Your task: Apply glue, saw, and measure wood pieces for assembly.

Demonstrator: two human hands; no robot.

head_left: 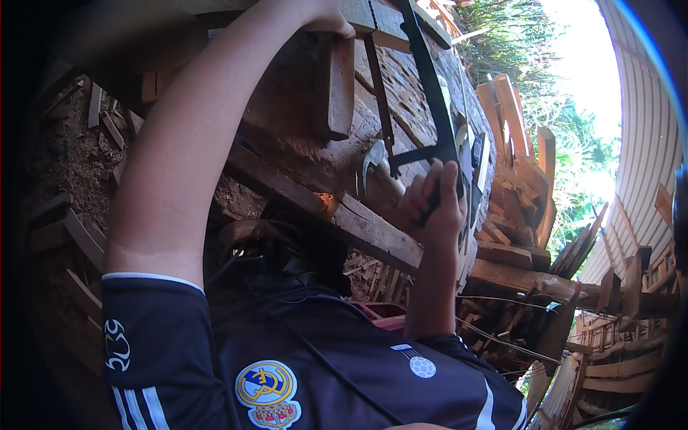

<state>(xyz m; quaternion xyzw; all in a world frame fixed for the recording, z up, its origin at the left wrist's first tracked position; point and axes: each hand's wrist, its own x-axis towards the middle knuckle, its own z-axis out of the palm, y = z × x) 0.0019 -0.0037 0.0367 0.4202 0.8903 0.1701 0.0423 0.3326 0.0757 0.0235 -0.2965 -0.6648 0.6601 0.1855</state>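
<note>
A black-framed hacksaw [423,57] runs from my right hand [437,193] up to a pale wooden board [383,29] at the top, where its blade crosses the board at a dark cut line. My right hand is closed round the saw's handle. My left hand [330,18] rests on the board, left of the blade, fingers curled over its edge. A short wooden block [337,93] sits below the board on the worn, weathered bench [283,125]. A metal hammer head [376,172] lies beside the saw, partly hidden by my right hand.
A long beam [373,236] runs along the bench's near edge. Piles of offcuts [523,179] stand at the right, with corrugated metal sheeting [645,129] and greenery beyond. Scrap wood [82,236] and shavings cover the ground at the left. A red object [380,315] shows below the bench.
</note>
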